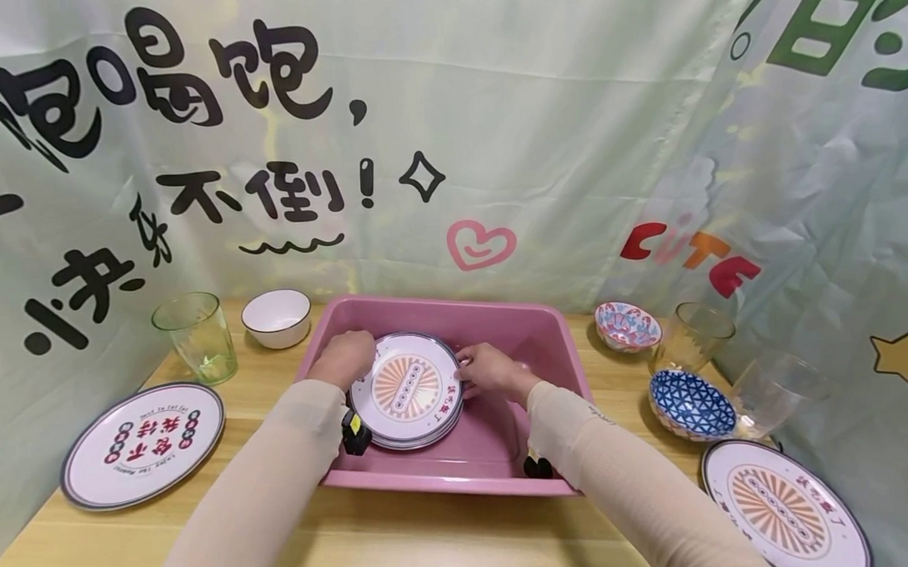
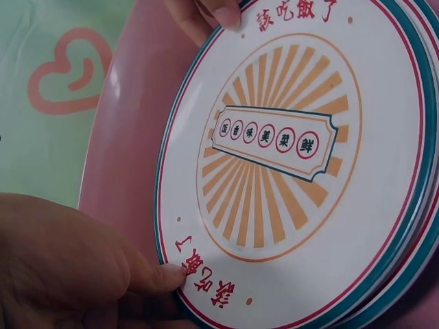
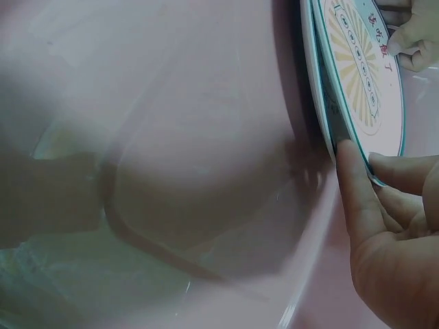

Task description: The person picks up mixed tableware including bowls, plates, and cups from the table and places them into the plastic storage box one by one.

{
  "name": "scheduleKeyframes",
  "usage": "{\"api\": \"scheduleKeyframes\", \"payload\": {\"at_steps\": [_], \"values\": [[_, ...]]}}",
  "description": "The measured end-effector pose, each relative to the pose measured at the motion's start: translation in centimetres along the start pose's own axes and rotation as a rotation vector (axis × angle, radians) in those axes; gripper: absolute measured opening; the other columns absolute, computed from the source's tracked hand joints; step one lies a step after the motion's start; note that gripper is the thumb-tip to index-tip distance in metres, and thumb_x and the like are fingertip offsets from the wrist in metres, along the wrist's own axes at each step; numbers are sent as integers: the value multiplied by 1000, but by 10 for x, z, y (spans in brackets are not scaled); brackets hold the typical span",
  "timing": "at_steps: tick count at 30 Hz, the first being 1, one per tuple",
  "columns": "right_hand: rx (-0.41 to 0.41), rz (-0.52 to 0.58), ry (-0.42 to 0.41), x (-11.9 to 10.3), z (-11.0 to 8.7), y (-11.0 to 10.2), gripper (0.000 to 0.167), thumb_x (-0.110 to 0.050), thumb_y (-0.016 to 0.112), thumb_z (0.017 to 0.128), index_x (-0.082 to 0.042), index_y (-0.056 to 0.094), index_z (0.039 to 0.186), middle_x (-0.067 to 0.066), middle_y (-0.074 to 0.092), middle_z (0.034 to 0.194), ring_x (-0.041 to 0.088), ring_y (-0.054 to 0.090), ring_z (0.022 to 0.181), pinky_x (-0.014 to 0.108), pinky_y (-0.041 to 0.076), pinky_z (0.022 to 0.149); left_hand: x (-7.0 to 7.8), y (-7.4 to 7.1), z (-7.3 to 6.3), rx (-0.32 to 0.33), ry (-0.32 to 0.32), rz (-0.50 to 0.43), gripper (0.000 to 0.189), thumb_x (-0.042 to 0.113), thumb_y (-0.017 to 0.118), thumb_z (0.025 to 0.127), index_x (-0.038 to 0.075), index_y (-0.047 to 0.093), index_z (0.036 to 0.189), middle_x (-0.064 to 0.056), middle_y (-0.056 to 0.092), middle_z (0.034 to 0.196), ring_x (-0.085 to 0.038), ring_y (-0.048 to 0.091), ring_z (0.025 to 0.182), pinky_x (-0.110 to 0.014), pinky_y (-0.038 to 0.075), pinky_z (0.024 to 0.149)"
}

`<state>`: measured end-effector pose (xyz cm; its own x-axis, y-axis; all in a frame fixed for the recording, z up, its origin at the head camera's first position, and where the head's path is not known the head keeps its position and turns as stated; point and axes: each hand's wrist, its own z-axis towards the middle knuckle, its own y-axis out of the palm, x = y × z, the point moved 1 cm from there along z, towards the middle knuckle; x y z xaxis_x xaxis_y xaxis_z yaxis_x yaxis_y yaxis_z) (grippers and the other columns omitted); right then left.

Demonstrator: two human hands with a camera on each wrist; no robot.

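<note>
Inside the pink basin, a stack of round white plates with dark rims lies toward the left. The top plate carries an orange sunburst and red characters. My left hand pinches its left edge, thumb on the printed rim and the other fingers partly hidden beneath. On the opposite edge my right hand pinches the same plate, thumb above and fingers under the rim. In the right wrist view, a narrow gap shows between the top plate and the plate below it, with a fingertip at that gap.
Left of the basin are a green glass, a white bowl and an oval plate. To the right stand a patterned bowl, an amber glass, a blue bowl, a clear glass and another plate. A printed curtain hangs behind.
</note>
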<state>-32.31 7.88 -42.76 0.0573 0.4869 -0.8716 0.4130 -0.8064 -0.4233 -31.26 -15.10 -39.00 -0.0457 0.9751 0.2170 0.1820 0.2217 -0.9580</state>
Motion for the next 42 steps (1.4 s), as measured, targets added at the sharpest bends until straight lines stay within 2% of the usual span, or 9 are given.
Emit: {"api": "scheduleKeyframes", "payload": {"at_steps": [12, 22, 32, 42], "values": [[-9, -22, 8, -1, -3, 1, 40, 5, 62, 91, 9, 55, 130, 15, 60, 87, 19, 64, 63, 34, 60, 66, 0, 2, -1, -13, -15, -16, 18, -4, 57, 85, -1, 64, 102, -15, 58, 95, -29, 56, 81, -31, 49, 58], [-9, -58, 28, 0, -3, 2, 44, 5, 63, 89, 7, 55, 132, 14, 62, 84, 18, 63, 61, 35, 60, 66, 1, 3, -2, -2, -13, -1, 14, -5, 57, 83, 1, 65, 91, -15, 59, 91, -27, 58, 78, -33, 51, 61], [-49, -73, 54, 3, -3, 2, 45, 5, 62, 91, 8, 52, 134, 13, 64, 77, 18, 61, 59, 36, 59, 66, 0, 6, -2, -9, -5, -1, 23, -6, 53, 83, -2, 66, 102, -16, 60, 93, -28, 58, 79, -35, 52, 63], [-81, -138, 56, 2, -3, 2, 45, 0, 61, 93, 5, 52, 137, 12, 64, 77, 19, 61, 59, 35, 59, 63, 2, 3, -4, -2, 10, -28, 15, -4, 54, 85, 0, 66, 95, -14, 60, 90, -26, 59, 79, -35, 53, 67]]}}
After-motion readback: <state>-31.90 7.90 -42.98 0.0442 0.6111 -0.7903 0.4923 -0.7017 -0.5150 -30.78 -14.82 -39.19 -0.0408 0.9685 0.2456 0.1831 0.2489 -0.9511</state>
